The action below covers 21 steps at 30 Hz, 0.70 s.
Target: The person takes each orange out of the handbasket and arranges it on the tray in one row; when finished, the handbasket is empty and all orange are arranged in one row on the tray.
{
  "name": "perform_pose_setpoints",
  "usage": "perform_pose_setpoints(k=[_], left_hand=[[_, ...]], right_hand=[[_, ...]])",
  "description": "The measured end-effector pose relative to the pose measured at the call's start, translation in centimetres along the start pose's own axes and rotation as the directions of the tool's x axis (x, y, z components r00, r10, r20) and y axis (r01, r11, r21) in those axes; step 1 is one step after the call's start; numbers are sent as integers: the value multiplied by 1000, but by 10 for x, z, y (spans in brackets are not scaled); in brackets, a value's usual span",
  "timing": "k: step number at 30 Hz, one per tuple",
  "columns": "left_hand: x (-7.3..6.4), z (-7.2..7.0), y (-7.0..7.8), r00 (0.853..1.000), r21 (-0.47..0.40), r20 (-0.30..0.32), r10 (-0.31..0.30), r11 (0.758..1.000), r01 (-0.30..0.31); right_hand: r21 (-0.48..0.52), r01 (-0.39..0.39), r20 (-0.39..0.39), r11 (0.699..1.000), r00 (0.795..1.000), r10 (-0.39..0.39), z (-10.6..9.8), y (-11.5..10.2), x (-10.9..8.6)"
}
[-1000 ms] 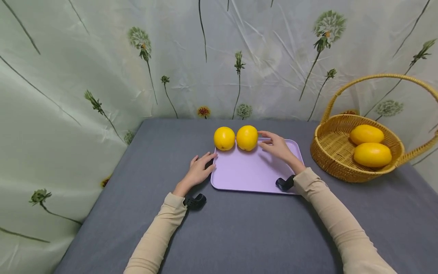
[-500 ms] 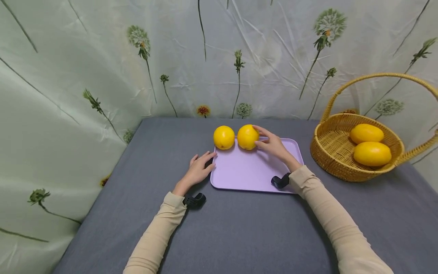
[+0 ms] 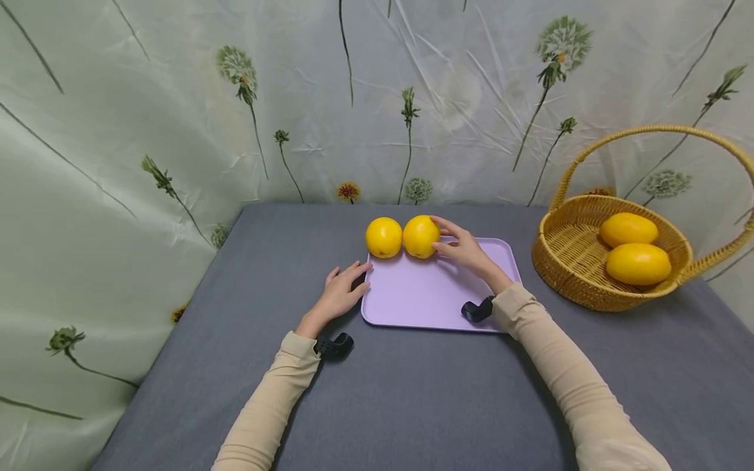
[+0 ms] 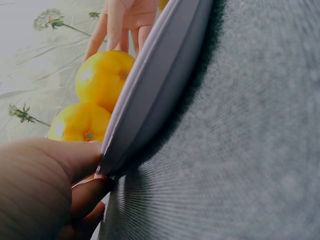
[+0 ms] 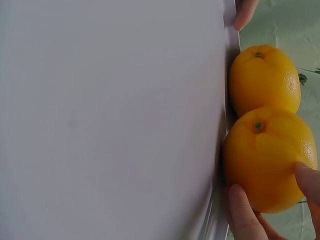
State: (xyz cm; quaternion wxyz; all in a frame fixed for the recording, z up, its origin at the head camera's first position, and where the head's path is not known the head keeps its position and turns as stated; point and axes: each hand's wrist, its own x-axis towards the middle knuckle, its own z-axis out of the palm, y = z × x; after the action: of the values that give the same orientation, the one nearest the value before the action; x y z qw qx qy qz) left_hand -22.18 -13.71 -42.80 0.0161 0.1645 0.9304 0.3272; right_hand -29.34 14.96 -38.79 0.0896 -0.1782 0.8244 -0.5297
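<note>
Right grip (image 3: 466,252) curled round right orange (image 3: 420,237); left grip (image 3: 340,294) relaxed against tray (image 3: 421,297).
Press lightly; left orange (image 3: 384,237) could roll.

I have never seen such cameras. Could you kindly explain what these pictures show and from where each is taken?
There is no machine, only a person: the left hand and the right hand work bare. The wide view is taken from the head, looking forward and down; the two close views come from the wrists, each looking at its own hand's work.

A lilac tray lies on the grey table. At the tray's far edge, near its left corner, are two round orange-like fruits, a left fruit and a right fruit. The left hand touches the tray's left edge; the right hand holds the right fruit between thumb and fingers. On the right stands a wicker basket with two oval yellow fruits inside.
</note>
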Motion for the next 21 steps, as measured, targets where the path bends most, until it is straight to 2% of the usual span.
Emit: perform_pose_setpoints(k=[4,11,21], left_hand=[[0,0,-2,1000,14,6,10,1000,-10],[-1,-2,-4,1000,-1,-13,-1,1000,1],[1,0,-2,1000,-10,8,0,1000,0]], right_hand=[[-2,-17,5,1000,1000,17,-1,0,0],[1,2,8,1000,1000,-2,-5,-1,0],[-48,-50,-9,998,999,50,-18,-1,-11]])
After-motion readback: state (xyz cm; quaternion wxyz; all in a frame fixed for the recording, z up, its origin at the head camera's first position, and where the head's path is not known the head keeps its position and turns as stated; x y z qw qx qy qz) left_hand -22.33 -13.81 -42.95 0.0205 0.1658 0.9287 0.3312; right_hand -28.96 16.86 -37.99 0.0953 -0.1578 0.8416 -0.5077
